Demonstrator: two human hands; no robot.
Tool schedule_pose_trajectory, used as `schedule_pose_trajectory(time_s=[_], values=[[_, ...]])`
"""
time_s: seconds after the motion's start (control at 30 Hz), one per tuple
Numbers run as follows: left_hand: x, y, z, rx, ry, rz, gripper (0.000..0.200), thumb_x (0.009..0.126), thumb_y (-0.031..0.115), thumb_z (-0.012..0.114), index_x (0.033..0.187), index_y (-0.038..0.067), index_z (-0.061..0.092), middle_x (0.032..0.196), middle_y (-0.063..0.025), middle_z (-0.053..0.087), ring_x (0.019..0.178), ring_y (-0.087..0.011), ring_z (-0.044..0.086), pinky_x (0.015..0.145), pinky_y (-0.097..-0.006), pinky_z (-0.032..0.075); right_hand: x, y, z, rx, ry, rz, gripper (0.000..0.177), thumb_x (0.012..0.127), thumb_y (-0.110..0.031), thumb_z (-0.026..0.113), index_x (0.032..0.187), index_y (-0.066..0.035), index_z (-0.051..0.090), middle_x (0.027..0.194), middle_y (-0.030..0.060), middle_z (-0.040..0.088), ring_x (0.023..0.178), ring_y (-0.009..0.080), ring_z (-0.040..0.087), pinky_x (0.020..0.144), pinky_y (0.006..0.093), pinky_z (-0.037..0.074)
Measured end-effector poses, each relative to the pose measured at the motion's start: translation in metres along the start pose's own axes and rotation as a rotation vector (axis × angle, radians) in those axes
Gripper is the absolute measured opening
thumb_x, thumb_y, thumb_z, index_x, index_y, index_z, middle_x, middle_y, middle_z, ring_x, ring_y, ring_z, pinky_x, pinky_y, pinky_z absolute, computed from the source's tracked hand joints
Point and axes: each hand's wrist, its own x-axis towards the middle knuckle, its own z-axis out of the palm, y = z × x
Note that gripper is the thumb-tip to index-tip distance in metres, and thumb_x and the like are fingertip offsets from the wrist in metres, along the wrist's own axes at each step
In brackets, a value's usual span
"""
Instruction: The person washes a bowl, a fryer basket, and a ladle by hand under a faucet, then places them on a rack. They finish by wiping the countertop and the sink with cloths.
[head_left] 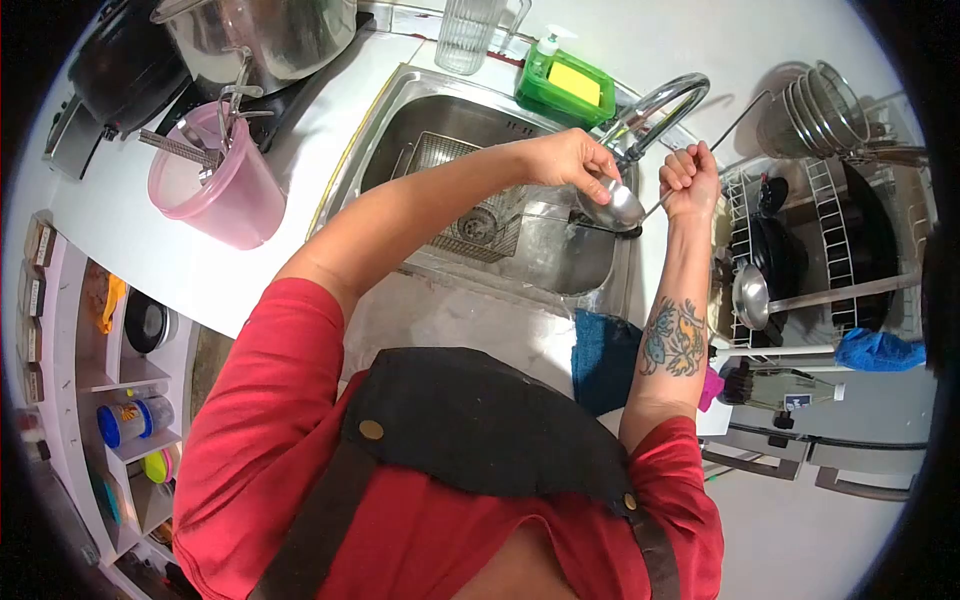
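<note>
Ladle (616, 208), metal, one: held over the right end of the sink (438, 83). Left hand (576, 165) pinches the bowl; right hand (690, 182) curls round the handle (657, 205). Likely light, stiff, unbreakable, slippery if wet; best gripped by handle.
</note>
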Motion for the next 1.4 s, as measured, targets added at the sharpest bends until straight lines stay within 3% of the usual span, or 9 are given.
schedule_pose_trajectory(time_s=[0.13, 0.63, 0.77, 0.87, 0.97, 1.0, 1.17, 1.27, 1.4], values=[[-0.001, 0.001, -0.005, 0.063, 0.01, -0.157, 0.022, 0.073, 0.012, 0.063, 0.093, 0.002, 0.061, 0.083, -0.0008, 0.06, 0.075, -0.0076, 0.052, 0.07, -0.0229, 0.041, 0.001, 0.006, 0.0, -0.137, 0.095, -0.09, 0.025, 0.086, -0.022, 0.04, 0.064, -0.01, 0.041, 0.043, -0.0027, 0.028, 0.035, 0.0082, 0.024, 0.032, 0.0218, 0.02], [0.0, -0.006, -0.017, -0.154, 0.05, 0.007, 0.022, 0.076, 0.008, 0.059, 0.097, 0.001, 0.057, 0.096, -0.0037, 0.06, 0.083, -0.0084, 0.053, 0.075, -0.0237, 0.041, 0.007, 0.013, -0.003, -0.124, 0.16, -0.182, 0.022, 0.085, -0.022, 0.041, 0.067, -0.01, 0.038, 0.045, -0.003, 0.027, 0.035, 0.0082, 0.023, 0.031, 0.0225, 0.02], [0.006, -0.009, -0.016, 0.026, 0.044, -0.013, 0.018, 0.081, 0.01, 0.053, 0.096, 0.001, 0.057, 0.098, -0.0061, 0.059, 0.085, -0.0111, 0.053, 0.073, -0.0205, 0.039, 0.012, 0.013, -0.004, -0.108, 0.156, -0.194, 0.021, 0.085, -0.022, 0.041, 0.068, -0.009, 0.037, 0.046, -0.0031, 0.027, 0.036, 0.0084, 0.023, 0.031, 0.0226, 0.02], [0.014, -0.027, -0.015, -0.232, 0.315, 0.199, 0.031, 0.081, 0.014, 0.054, 0.109, 0.002, 0.047, 0.09, -0.0073, 0.058, 0.084, -0.0131, 0.054, 0.078, -0.0251, 0.041, 0.017, 0.016, -0.003, -0.031, 0.22, -0.252, 0.022, 0.085, -0.021, 0.039, 0.067, -0.01, 0.036, 0.047, -0.003, 0.026, 0.036, 0.0088, 0.024, 0.032, 0.0229, 0.02], [0.009, -0.024, 0.007, -0.363, 0.55, 0.033, 0.046, 0.082, 0.016, 0.054, 0.12, 0.003, 0.033, 0.1, -0.0079, 0.051, 0.092, -0.0153, 0.051, 0.082, -0.0281, 0.041, 0.017, 0.022, -0.003, 0.024, 0.265, -0.284, 0.023, 0.086, -0.021, 0.036, 0.066, -0.011, 0.034, 0.048, -0.0029, 0.025, 0.037, 0.0091, 0.024, 0.032, 0.0231, 0.021], [0.01, -0.045, 0.006, -0.296, 0.516, 0.073, 0.055, 0.083, 0.017, 0.052, 0.126, 0.008, 0.019, 0.113, -0.0087, 0.04, 0.101, -0.0189, 0.046, 0.081, -0.0349, 0.043, 0.016, 0.025, 0.0, 0.046, 0.304, -0.302, 0.024, 0.086, -0.021, 0.033, 0.065, -0.011, 0.033, 0.047, -0.0028, 0.025, 0.037, 0.009, 0.023, 0.032, 0.0229, 0.021], [0.005, -0.054, 0.032, -0.584, 0.469, 0.118, 0.068, 0.079, 0.025, 0.058, 0.126, 0.021, 0.009, 0.118, -0.0063, 0.032, 0.104, -0.0229, 0.042, 0.073, -0.0491, 0.045, 0.018, 0.027, -0.004, 0.114, 0.318, -0.279, 0.024, 0.086, -0.02, 0.032, 0.064, -0.011, 0.033, 0.047, -0.0028, 0.024, 0.036, 0.0091, 0.021, 0.031, 0.0226, 0.021], [0.004, -0.053, 0.031, -0.715, 0.479, 0.054, 0.054, 0.084, 0.043, 0.043, 0.125, 0.023, 0.014, 0.118, -0.0058, 0.035, 0.102, -0.0267, 0.046, 0.075, -0.0484, 0.045, 0.017, 0.029, -0.011, 0.159, 0.372, -0.263, 0.022, 0.084, -0.018, 0.032, 0.063, -0.012, 0.032, 0.046, -0.0028, 0.025, 0.035, 0.0091, 0.021, 0.03, 0.0224, 0.02], [0.005, -0.046, 0.025, -0.782, 0.522, -0.047, 0.045, 0.088, 0.047, 0.025, 0.122, 0.018, 0.027, 0.113, -0.0067, 0.045, 0.099, -0.0263, 0.05, 0.076, -0.0496, 0.044, 0.012, 0.033, -0.01, 0.184, 0.423, -0.286, 0.019, 0.081, -0.014, 0.033, 0.062, -0.012, 0.032, 0.046, -0.0028, 0.025, 0.035, 0.009, 0.021, 0.03, 0.0223, 0.021]])
